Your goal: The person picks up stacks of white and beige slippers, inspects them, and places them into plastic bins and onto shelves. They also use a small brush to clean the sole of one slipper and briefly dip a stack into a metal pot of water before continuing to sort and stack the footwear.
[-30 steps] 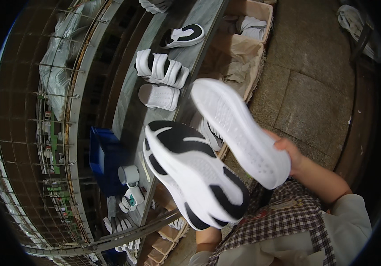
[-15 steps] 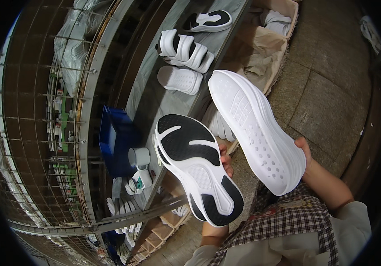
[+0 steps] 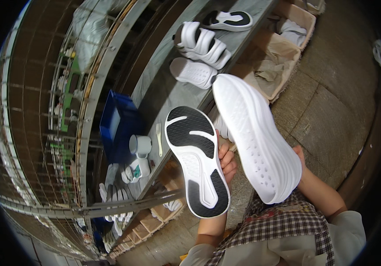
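A white shoe sole with black tread patches (image 3: 179, 164) is in my left hand (image 3: 227, 160), its tread side facing up. My fingers curl round its right edge; the palm is hidden beneath. On the right, a white foam shoe sole (image 3: 254, 133) rests in the grip of my right hand (image 3: 300, 156), which closes on its outer side near the heel. Its dotted inner face and thick rippled sidewall show. The two soles are held side by side, a narrow gap between them.
A grey bench (image 3: 152, 106) carries a stack of white soles (image 3: 203, 46), a single white sole (image 3: 193, 72), a black-and-white sole (image 3: 229, 21), a brush (image 3: 159, 139), a white mug (image 3: 140, 145) and a blue bin (image 3: 117, 126). Lined baskets (image 3: 288, 73) stand beyond; wire mesh (image 3: 26, 133) runs left.
The black-and-white sole has turned more upright. The white foam sole has tilted to show more of its sidewall. The view has shifted, and the brush on the bench is now uncovered.
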{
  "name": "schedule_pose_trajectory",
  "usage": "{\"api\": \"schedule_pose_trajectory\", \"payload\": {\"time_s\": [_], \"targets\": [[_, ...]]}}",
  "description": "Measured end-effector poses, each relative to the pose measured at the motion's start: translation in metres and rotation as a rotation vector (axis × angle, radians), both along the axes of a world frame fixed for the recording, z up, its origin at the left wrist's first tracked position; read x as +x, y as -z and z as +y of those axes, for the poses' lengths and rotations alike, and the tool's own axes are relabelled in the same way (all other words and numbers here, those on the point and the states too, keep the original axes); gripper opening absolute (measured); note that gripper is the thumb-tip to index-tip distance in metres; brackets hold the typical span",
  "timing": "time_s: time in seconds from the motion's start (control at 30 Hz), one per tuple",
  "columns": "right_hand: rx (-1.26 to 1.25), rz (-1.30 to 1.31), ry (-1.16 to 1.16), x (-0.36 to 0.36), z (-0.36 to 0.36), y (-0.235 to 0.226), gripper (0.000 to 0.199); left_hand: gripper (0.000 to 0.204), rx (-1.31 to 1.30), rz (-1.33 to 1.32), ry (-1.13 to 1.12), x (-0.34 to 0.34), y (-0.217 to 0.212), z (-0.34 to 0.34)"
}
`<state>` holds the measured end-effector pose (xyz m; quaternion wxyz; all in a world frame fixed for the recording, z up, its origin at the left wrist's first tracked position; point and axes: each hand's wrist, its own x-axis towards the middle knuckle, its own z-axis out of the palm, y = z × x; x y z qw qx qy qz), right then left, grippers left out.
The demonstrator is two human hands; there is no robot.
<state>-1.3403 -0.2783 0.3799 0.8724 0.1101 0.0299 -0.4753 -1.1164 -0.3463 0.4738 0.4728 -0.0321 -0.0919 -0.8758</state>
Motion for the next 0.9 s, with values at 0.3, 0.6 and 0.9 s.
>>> {"api": "schedule_pose_trajectory", "payload": {"time_s": [0.3,0.6,0.9], "targets": [[-0.016,0.085,0.076,-0.008,-0.006,-0.010,0.075,0.060,0.011,0.035,-0.034,0.007,-0.011,0.002],[0.042,0.424,-0.071,-0.007,-0.016,0.002,0.071,0.027,-0.003,-0.207,-0.062,0.009,-0.038,-0.006],[-0.165,-0.205,-0.112,0.006,-0.054,-0.010,0.061,0.056,-0.202,-1.162,-0.388,0.000,-0.067,-0.029]]}}
